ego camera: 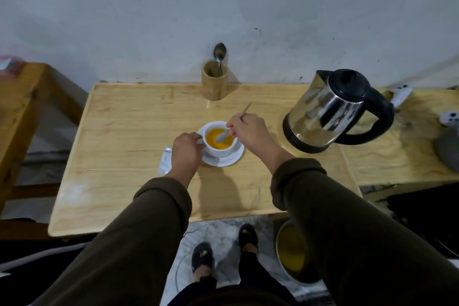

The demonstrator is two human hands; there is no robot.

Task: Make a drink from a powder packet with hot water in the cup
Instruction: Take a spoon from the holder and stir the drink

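Observation:
A white cup (218,150) stands on a white saucer (229,160) in the middle of the wooden table (124,131). Orange liquid (216,140) fills the cup. My left hand (185,150) grips the cup's handle side. My right hand (249,131) holds a metal spoon (223,135) with its bowl dipped in the liquid and its handle sticking up behind my fingers. A silvery powder packet (165,163) lies flat on the table, partly under my left wrist.
A steel kettle with black lid and handle (332,109) stands at the right. A wooden holder (214,81) with one spoon (219,53) sits at the back by the wall. A metal pot (293,253) stands on the floor under the table's right corner.

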